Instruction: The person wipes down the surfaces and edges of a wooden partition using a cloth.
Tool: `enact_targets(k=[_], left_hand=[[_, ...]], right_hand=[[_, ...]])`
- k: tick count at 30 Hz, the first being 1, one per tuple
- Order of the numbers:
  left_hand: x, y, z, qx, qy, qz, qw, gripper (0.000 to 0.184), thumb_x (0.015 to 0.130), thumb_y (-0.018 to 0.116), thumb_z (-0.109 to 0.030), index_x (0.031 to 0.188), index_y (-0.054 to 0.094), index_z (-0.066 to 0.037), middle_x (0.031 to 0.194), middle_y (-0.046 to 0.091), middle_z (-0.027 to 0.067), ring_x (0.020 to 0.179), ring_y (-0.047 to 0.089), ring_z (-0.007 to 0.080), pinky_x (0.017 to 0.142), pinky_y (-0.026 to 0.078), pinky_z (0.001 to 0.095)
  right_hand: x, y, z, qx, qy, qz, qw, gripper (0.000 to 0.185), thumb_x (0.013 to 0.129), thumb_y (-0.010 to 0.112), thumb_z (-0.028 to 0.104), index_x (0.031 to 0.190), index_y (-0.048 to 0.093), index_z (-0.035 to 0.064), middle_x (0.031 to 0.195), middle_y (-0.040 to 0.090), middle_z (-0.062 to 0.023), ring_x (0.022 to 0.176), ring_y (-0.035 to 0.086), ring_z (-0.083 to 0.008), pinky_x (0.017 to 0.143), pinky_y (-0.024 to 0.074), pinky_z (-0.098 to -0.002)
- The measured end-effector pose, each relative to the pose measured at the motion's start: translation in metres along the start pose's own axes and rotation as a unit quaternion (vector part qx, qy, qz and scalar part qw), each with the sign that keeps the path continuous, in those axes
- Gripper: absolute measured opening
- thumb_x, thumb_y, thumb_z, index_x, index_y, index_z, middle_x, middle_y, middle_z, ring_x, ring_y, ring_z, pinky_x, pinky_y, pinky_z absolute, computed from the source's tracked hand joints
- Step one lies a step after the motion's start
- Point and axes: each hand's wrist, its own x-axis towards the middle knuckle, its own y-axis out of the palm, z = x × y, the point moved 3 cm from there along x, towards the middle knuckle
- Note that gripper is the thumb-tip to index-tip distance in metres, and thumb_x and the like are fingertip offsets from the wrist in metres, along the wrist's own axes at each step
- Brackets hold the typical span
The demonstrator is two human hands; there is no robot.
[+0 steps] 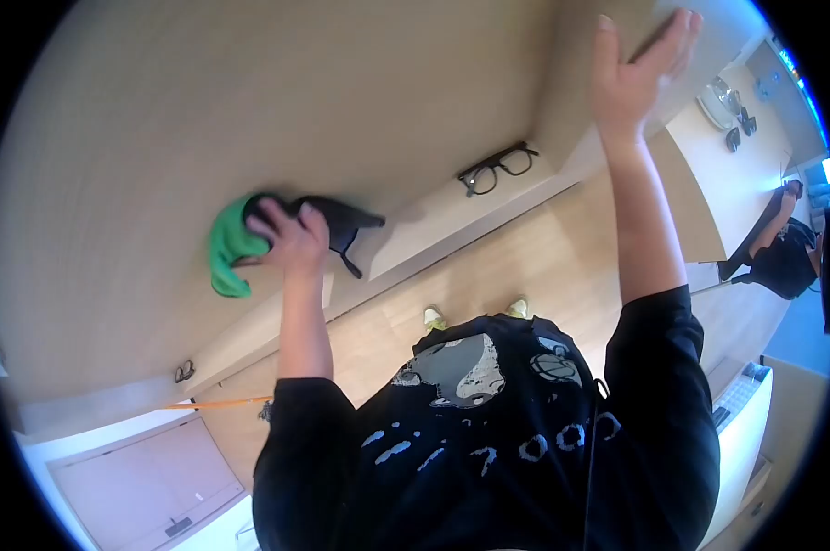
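Observation:
My left hand (291, 241) is on the table, its fingers bent over a bright green cloth (231, 246) and a dark piece beside it. Motion blurs the fingertips. Right of the hand lies a black item (337, 220) with thin dark arms or straps; its exact kind is unclear. My right hand (637, 83) is raised at the upper right over a pale surface, thumb apart from the fingers. A dark streak shows between thumb and fingers; I cannot tell whether it is a shadow or an edge. Black-framed eyeglasses (497, 170) rest near the table edge, between my hands.
The wooden table (139, 119) has its edge towards me. A small pair of glasses (184, 371) lies at the far left. Another table (695, 174) on the right bears a clear container (720, 103) and dark glasses (747, 121). Another person (787, 253) is beside it.

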Motion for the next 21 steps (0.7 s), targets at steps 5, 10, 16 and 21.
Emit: enact_targets(k=[5,10,16,21], left_hand=[[0.030,-0.019,-0.128,-0.044,0.094,0.176,0.979,0.061,0.086,0.059,-0.044,0.141,0.051,-0.019,0.136,0.051,0.0240,0.123,0.050,0.0444,0.094,0.042,0.0650],[0.062,0.015,-0.222,-0.151,0.350,0.198,0.903,0.048,0.089,0.054,-0.021,0.138,0.053,-0.019,0.129,0.059,0.0153,0.114,0.060,0.0322,0.091,0.051,0.0439],[0.072,0.014,-0.270,-0.114,0.484,0.217,0.840,0.041,0.091,0.048,-0.014,0.131,0.055,-0.014,0.105,0.067,0.0127,0.099,0.065,0.0262,0.090,0.045,0.0339],[0.069,0.011,-0.222,-0.311,0.274,0.296,0.860,0.036,0.093,0.049,-0.017,0.128,0.057,-0.016,0.104,0.068,0.0129,0.097,0.064,0.0285,0.091,0.046,0.0376]], right_hand=[[0.015,-0.021,-0.008,-0.047,-0.070,0.041,0.996,0.078,0.088,0.062,0.023,0.147,0.023,-0.0100,0.155,0.019,-0.0313,0.144,0.018,-0.0472,0.117,0.0145,-0.0535],[0.007,-0.017,-0.010,-0.060,-0.052,0.049,0.996,0.078,0.091,0.058,0.028,0.147,0.021,-0.0108,0.153,0.018,-0.0349,0.142,0.017,-0.0530,0.114,0.0137,-0.0619],[0.009,-0.017,-0.010,-0.071,-0.030,0.081,0.994,0.078,0.090,0.058,0.031,0.146,0.023,-0.0108,0.154,0.016,-0.0348,0.142,0.016,-0.0531,0.113,0.0139,-0.0627],[0.010,-0.014,-0.014,-0.067,-0.037,0.073,0.994,0.077,0.090,0.058,0.030,0.146,0.023,-0.0100,0.154,0.017,-0.0344,0.142,0.016,-0.0531,0.113,0.0143,-0.0629]])
